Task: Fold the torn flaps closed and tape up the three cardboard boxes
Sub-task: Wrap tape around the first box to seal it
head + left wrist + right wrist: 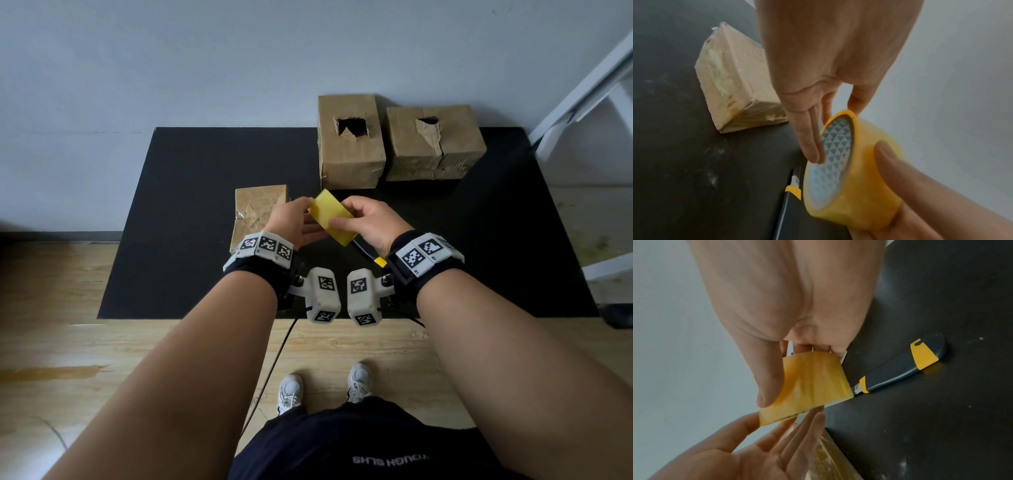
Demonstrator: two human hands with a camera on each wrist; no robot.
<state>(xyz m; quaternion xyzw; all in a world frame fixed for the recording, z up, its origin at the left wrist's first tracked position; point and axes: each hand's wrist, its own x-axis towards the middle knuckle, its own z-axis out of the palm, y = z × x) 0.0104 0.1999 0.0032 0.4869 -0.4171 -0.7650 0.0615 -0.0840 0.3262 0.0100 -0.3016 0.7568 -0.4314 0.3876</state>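
Observation:
A yellow tape roll (331,217) hangs above the black mat (178,219) between both hands. My right hand (356,214) grips it, thumb on the outer band (813,382) and fingers behind. My left hand (301,216) is flat, its straight fingers (812,142) touching the roll's patterned core (834,146). A small taped box (255,209) lies just left of my left hand. Two brown boxes stand at the back, each with a torn hole on top: one (349,161) in the middle, one (442,147) to its right.
A black and yellow utility knife (910,366) lies on the mat under my right hand. A white frame (582,92) leans at the right, near the far box. The grey wall (205,68) runs close behind the boxes. A cable (274,359) trails across the wood floor towards my feet.

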